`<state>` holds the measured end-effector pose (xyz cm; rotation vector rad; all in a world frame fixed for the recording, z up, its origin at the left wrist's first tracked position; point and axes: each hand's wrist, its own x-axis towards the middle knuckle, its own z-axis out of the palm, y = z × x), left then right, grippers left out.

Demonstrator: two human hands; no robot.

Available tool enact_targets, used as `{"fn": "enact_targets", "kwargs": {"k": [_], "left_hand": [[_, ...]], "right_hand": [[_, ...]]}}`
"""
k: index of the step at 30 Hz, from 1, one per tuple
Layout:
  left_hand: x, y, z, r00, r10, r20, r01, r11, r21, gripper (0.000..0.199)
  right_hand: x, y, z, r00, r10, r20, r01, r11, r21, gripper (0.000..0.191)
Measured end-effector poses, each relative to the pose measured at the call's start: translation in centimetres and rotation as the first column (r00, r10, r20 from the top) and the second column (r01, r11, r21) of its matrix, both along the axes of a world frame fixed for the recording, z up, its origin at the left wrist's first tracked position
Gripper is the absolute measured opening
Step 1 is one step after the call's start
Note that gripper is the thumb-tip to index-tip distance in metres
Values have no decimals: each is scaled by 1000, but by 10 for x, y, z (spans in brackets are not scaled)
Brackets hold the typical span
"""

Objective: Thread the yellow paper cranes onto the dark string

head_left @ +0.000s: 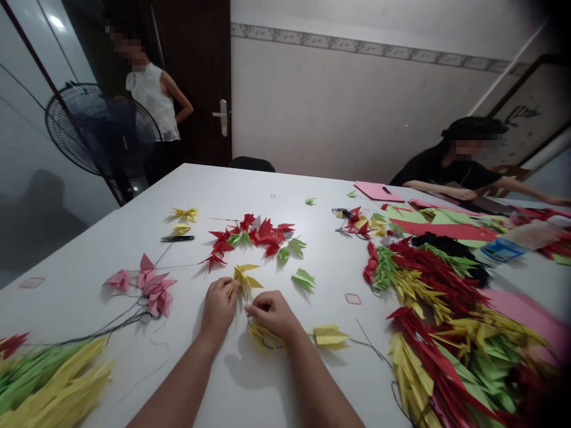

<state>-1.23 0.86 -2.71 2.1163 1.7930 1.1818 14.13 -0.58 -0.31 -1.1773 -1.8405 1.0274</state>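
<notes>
My left hand (222, 303) is closed on a yellow folded paper crane (243, 276) near the middle of the white table. Just to its right, my right hand (273, 313) pinches a thin cord (246, 295) that hangs beneath the crane. Under the right wrist lies another yellow crane (259, 337), partly hidden. A yellow crane (330, 336) to the right sits on a dark cord. Beyond my hands is a cluster of red cranes (267, 232), with a few green cranes (303, 279) beside it. Pink cranes (156, 288) on cords lie to the left.
Strung bundles of coloured cranes (423, 279) cover the right side, near a plastic bottle (502, 249) and pink paper (379, 191). Another bundle (57, 386) is at the near left. Black snips (177, 239) lie at the left. Two people are beyond the table, by a fan (102, 128).
</notes>
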Motion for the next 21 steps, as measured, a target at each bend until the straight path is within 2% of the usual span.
{"fn": "enact_targets", "kwargs": {"k": [2, 5, 10, 14, 21], "left_hand": [[0, 0, 0, 1000, -5, 2, 5, 1000, 1, 36], [0, 0, 0, 1000, -9, 2, 9, 1000, 7, 35], [0, 0, 0, 1000, -29, 11, 28, 999, 28, 30], [1, -1, 1, 1000, -24, -2, 24, 1000, 9, 21], [4, -5, 7, 999, -39, 22, 40, 999, -14, 21]], "right_hand": [[2, 3, -2, 983, -180, 16, 179, 981, 77, 35], [4, 8, -6, 932, -359, 53, 346, 922, 175, 22], [2, 11, -12, 933, -337, 126, 311, 931, 190, 8], [3, 12, -14, 920, -379, 99, 360, 918, 169, 13], [6, 14, -14, 901, -432, 22, 430, 900, 73, 17]]}}
